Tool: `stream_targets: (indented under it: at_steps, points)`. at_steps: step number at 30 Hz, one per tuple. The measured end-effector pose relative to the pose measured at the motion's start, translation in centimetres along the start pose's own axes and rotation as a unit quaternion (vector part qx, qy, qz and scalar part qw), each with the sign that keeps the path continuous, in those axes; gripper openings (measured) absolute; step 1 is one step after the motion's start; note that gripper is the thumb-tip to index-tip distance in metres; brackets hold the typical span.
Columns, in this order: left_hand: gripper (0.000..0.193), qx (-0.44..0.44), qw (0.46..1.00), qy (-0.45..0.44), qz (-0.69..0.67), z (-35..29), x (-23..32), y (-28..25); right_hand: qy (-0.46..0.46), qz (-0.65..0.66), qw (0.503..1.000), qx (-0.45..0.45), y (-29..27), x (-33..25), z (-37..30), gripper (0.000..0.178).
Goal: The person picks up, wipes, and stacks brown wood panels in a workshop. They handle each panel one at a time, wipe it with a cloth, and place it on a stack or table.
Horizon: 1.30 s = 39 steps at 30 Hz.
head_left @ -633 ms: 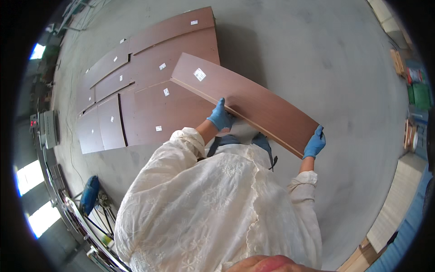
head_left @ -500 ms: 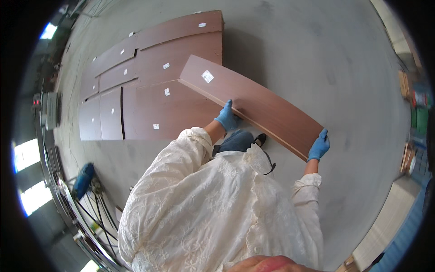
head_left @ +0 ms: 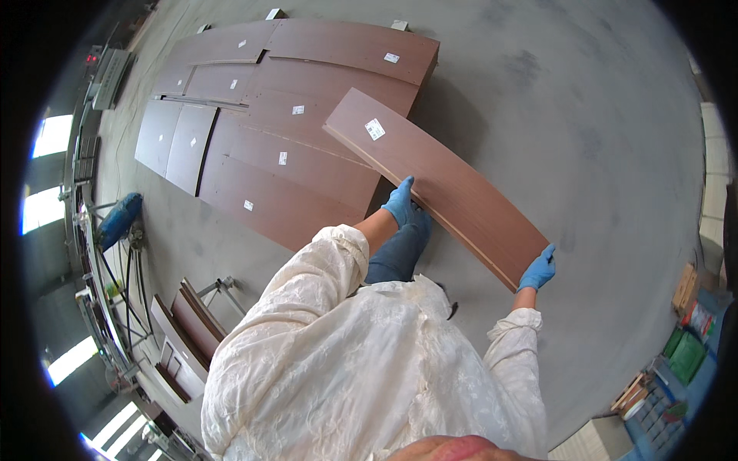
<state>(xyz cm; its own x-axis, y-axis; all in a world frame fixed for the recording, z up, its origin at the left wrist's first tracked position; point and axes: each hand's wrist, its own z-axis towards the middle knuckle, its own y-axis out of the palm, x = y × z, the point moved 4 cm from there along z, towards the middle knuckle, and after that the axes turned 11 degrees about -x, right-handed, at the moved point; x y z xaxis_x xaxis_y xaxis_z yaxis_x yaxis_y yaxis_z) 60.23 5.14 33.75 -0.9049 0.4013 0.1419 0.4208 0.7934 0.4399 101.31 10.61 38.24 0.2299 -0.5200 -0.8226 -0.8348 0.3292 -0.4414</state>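
A long reddish-brown wood panel [head_left: 450,188] with a white label near its far end is held up before me at a slant. My left hand [head_left: 401,203], in a blue glove, grips its near long edge around the middle, thumb on top. At the right end, my right hand [head_left: 538,269], gloved in blue too, is closed on the corner. The fingers under the panel are hidden. Beyond its far left end lies a broad stack of similar brown panels [head_left: 323,88], several of them labelled, and the held panel overlaps this stack in view.
Grey concrete floor [head_left: 600,207] surrounds me. To the left stand a metal frame with a blue cylinder [head_left: 120,221] and some leaning panels [head_left: 196,323]. A green bin [head_left: 686,355], a wooden crate [head_left: 684,289] and pale boxes [head_left: 713,200] line the right side.
My view has turned to the right, so the stack sits tilted and the leaning panels at left have come into sight. Both hands keep their hold on the panel.
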Motion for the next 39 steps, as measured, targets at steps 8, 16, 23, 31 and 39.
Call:
stream_targets:
  at_steps: [8,16,23,31,39]
  points:
    - [0.074,0.052,0.997,0.023,-0.056,17.2,6.2,4.3,-0.021,-0.053,0.998,-0.018,13.4,-4.3,15.5,0.055]
    - [0.078,0.061,0.986,0.070,-0.136,27.7,9.9,7.5,-0.016,-0.118,0.990,-0.078,24.6,-2.8,28.9,0.057]
    - [0.076,0.100,0.978,0.108,-0.149,33.6,14.0,7.7,0.014,-0.094,0.990,-0.106,33.6,-0.5,33.9,0.057]
    - [0.071,0.124,0.969,0.138,-0.163,37.8,15.7,4.4,0.047,-0.133,0.977,-0.157,38.8,3.1,36.3,0.061]
    - [0.068,0.134,0.966,0.150,-0.162,39.5,17.0,2.9,0.010,-0.168,0.973,-0.159,42.3,4.6,36.9,0.059]
